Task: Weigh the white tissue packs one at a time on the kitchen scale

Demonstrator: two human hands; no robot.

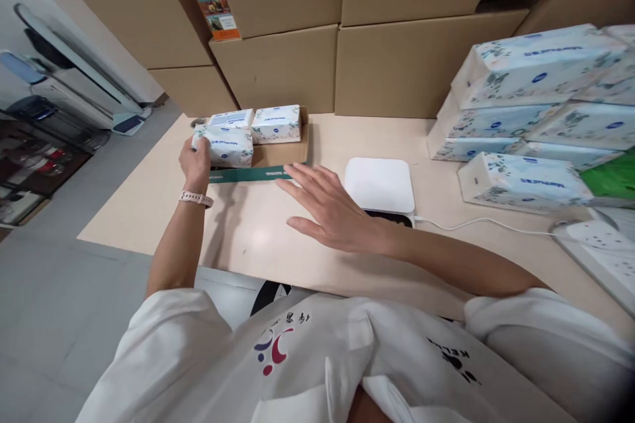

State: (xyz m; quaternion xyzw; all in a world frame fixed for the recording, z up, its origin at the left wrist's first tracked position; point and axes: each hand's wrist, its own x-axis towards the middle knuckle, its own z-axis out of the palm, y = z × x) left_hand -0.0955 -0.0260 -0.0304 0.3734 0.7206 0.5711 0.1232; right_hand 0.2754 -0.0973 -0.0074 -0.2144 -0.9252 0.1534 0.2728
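My left hand [195,162] grips the left end of a white, blue-printed tissue pack [231,147] at the front left of a shallow cardboard box [243,175] with a green front edge. Behind it in the box lie a second tissue pack [229,119] and a third tissue pack [276,125]. Bare cardboard shows at the box's front right. My right hand [330,208] hovers palm down, fingers stretched and thumb apart, its fingertips by the box's front right corner. Nothing is in it.
A white scale-like device [380,185] with a white cable [476,221] sits right of the box. Stacked tissue packs [520,125] stand at the right, with a power strip [602,244] nearer me. Large cartons [278,73] line the table's back. An orange box [215,6] rests among them.
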